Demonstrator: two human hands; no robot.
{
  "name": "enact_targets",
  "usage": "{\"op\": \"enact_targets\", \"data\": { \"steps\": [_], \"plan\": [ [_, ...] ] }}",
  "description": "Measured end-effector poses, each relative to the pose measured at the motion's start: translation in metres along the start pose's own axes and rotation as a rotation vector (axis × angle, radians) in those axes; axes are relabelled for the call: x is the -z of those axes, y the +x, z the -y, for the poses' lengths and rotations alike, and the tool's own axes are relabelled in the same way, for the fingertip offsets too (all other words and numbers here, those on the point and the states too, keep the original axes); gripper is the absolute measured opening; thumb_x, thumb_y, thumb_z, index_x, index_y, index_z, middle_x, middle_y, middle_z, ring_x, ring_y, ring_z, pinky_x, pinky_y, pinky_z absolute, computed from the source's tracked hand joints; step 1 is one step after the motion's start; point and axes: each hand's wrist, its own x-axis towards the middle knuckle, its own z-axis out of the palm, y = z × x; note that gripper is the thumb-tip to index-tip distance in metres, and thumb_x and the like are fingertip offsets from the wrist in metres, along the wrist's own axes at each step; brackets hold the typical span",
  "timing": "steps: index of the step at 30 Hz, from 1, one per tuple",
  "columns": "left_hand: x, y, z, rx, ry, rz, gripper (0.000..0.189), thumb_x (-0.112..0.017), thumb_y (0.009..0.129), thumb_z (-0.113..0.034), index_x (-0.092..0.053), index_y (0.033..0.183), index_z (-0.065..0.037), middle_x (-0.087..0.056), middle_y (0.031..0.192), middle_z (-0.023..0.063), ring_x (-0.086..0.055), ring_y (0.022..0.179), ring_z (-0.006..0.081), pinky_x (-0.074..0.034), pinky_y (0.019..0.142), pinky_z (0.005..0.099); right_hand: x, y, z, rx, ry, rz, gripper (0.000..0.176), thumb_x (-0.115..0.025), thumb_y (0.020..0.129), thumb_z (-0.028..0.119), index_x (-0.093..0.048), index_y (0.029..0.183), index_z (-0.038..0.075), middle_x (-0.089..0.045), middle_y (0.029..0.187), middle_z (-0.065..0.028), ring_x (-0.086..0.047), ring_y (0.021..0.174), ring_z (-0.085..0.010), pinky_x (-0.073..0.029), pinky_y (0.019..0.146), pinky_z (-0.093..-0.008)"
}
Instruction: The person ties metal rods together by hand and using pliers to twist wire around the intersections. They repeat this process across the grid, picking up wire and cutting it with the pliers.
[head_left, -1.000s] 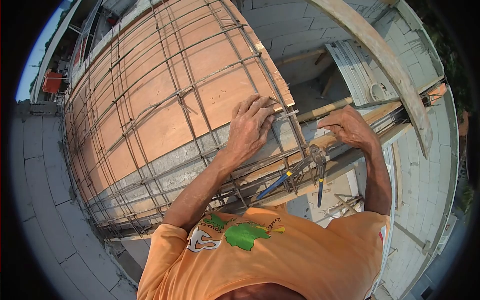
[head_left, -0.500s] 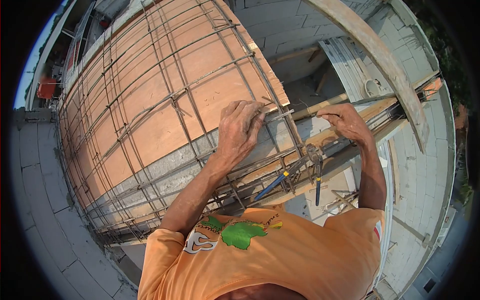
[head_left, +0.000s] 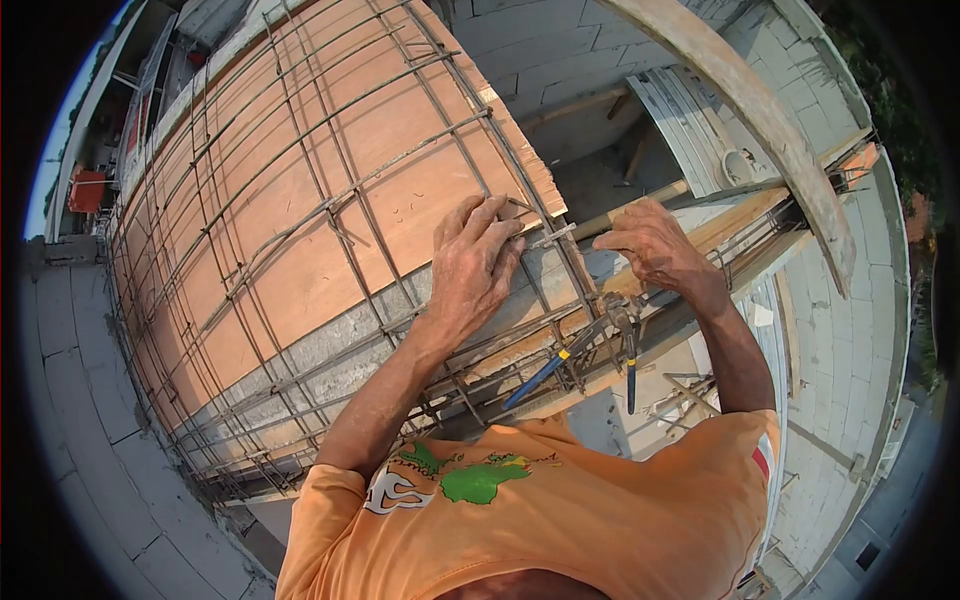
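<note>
My left hand (head_left: 472, 258) is closed at the edge of the rebar mesh, its fingertips beside the short end of a steel bar (head_left: 553, 236). Whatever lies between those fingers is hidden. To the right, my right hand (head_left: 662, 250) is held in a pinch just off the mesh; anything in it is too small to make out. Below it, pincers (head_left: 620, 318) with blue and yellow handles hang by their head on the bars, jaws upward. The rebar mesh (head_left: 330, 203) lies over an orange-brown plywood sheet (head_left: 400, 205).
A curved-looking plank (head_left: 745, 85) crosses at upper right. Timber formwork (head_left: 740, 228) runs beneath my right arm. Corrugated metal sheets (head_left: 675, 135) and a round pail (head_left: 738, 166) lie lower down. Grey block walls (head_left: 90, 370) stand on both sides, with an opening beyond the plywood edge.
My right hand has moved left, closer to the bar end and my left hand. My left hand stays at the same bars, and the view has shifted slightly.
</note>
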Motion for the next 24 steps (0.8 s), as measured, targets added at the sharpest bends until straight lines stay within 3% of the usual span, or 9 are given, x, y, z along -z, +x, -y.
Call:
{"op": "enact_targets", "data": {
  "steps": [3,7,10,13,15,19,24],
  "plan": [
    [-0.002,0.001,0.0,0.003,-0.008,0.022,0.022,-0.069,0.087,-0.013,-0.071,0.107,-0.005,-0.059,0.133,0.0146,-0.047,0.13,0.0377,-0.038,0.106,0.0506,-0.02,0.006,-0.021,0.067,-0.149,0.039,0.026,-0.067,0.075,0.002,-0.071,0.099,0.01,-0.052,0.073,-0.0027,-0.05,0.078,-0.0227,-0.039,0.08,-0.0381],
    [-0.006,0.003,-0.002,-0.002,0.007,0.063,0.021,-0.069,0.086,-0.012,-0.071,0.106,-0.004,-0.057,0.137,0.0144,-0.044,0.133,0.037,-0.035,0.108,0.0516,-0.023,0.022,-0.026,0.061,-0.108,0.067,0.032,-0.06,0.076,-0.006,-0.073,0.097,0.015,-0.053,0.072,-0.0004,-0.05,0.078,-0.0186,-0.039,0.082,-0.0338],
    [-0.006,0.006,-0.006,0.017,0.022,0.075,0.02,-0.069,0.086,-0.012,-0.072,0.104,-0.004,-0.054,0.14,0.0152,-0.041,0.135,0.037,-0.033,0.109,0.0522,-0.025,0.025,-0.031,0.025,-0.042,0.056,0.031,-0.059,0.077,-0.005,-0.074,0.098,0.013,-0.059,0.075,-0.0016,-0.054,0.078,-0.0211,-0.041,0.086,-0.0376],
    [-0.006,0.006,-0.001,0.015,0.031,0.11,0.02,-0.068,0.085,-0.012,-0.072,0.103,-0.004,-0.052,0.142,0.0166,-0.038,0.138,0.0381,-0.031,0.111,0.0527,-0.025,0.023,-0.036,-0.083,0.207,0.088,0.027,-0.057,0.08,-0.004,-0.073,0.099,0.008,-0.066,0.08,-0.0039,-0.059,0.077,-0.0244,-0.045,0.083,-0.0398],
    [-0.008,0.004,0.0,0.015,0.034,0.111,0.02,-0.068,0.085,-0.013,-0.072,0.103,-0.004,-0.052,0.142,0.0174,-0.038,0.138,0.0385,-0.03,0.112,0.0528,-0.023,0.023,-0.038,-0.287,0.457,0.174,0.026,-0.056,0.083,-0.003,-0.072,0.102,0.005,-0.07,0.084,-0.0083,-0.063,0.079,-0.0245,-0.05,0.078,-0.0396],
    [-0.01,0.005,-0.001,0.053,0.007,0.114,0.018,-0.065,0.087,-0.013,-0.072,0.102,-0.004,-0.049,0.145,0.0193,-0.034,0.141,0.0401,-0.026,0.114,0.0536,-0.035,0.027,-0.034,-0.105,0.332,0.165,0.026,-0.055,0.085,-0.003,-0.072,0.104,0.003,-0.069,0.085,-0.0105,-0.064,0.081,-0.0224,-0.051,0.072,-0.0369],
    [-0.013,0.005,-0.002,0.058,-0.05,0.142,0.02,-0.063,0.086,-0.009,-0.068,0.104,-0.002,-0.04,0.149,0.0245,-0.027,0.143,0.0444,-0.019,0.116,0.0576,-0.05,0.016,-0.026,-0.317,0.684,0.077,0.019,-0.057,0.088,0.0,-0.07,0.102,0.001,-0.068,0.085,-0.0092,-0.061,0.077,-0.0182,-0.049,0.073,-0.0356]
  ]
}}
